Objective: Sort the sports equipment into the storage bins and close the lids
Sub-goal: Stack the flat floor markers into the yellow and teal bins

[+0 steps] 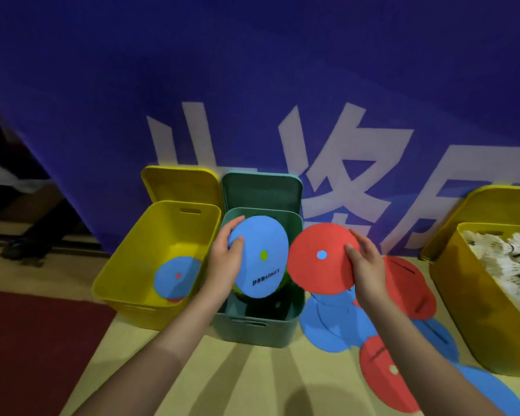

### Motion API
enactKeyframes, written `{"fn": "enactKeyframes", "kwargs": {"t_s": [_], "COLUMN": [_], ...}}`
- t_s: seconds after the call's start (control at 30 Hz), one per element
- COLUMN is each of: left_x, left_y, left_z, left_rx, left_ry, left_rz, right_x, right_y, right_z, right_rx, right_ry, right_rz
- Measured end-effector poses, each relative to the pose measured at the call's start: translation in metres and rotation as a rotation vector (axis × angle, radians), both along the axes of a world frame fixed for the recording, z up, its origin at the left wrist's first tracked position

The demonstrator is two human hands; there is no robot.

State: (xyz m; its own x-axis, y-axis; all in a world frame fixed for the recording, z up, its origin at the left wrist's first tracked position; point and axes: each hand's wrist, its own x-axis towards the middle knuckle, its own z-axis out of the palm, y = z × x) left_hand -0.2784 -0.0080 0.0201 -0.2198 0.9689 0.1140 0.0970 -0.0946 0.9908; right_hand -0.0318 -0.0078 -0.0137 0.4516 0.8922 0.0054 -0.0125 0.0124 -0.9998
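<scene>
Two bare forearms reach forward from the bottom of my head view, over a pale floor. My left hand (224, 261) grips a blue disc (257, 256) by its left edge, thumb on the face and fingers curled behind, holding it tilted above the open green bin (254, 325). I judge the tilt lets it slide in edgewise, or lets me check its colour first.

My right hand (365, 265) pinches a red disc (321, 258) at its right rim, thumb on top, keeping it level and just beside the blue one, their edges almost meeting. Holding one in each hand looks like sorting by colour.

Left of my left hand stands an open yellow bin (126, 271), lid tipped back against a blue banner (252, 85); inside lies another blue disc over a sliver of red.

Below and right of my right hand, loose discs (336, 328), blue and red, overlap on the floor, still to be sorted. Farther right, a second yellow bin (469, 319) holds white shuttlecocks (505, 259).

All the lids I can see stand open, so closing comes later.
</scene>
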Motion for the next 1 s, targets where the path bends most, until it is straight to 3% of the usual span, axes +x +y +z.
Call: {"fn": "enactKeyframes", "kwargs": {"t_s": [0.33,0.5,0.83,1.0], "left_x": [-0.173,-0.242,-0.257,-0.254], "left_y": [0.034,0.070,0.155,0.168], "left_z": [-0.011,-0.035,-0.137,-0.176], "left_rx": [-0.021,-0.172,-0.610,-0.703], "left_ry": [-0.070,0.068,0.238,0.263], "left_rz": [0.127,0.138,-0.041,-0.052], "right_x": [-0.148,-0.206,-0.252,-0.257], "right_y": [0.029,0.044,0.076,0.084], "right_z": [-0.004,-0.012,-0.018,-0.028], "right_rx": [-0.005,0.010,-0.041,-0.073], "right_ry": [0.015,0.009,0.014,-0.035], "right_rz": [-0.060,-0.061,-0.143,-0.153]}}
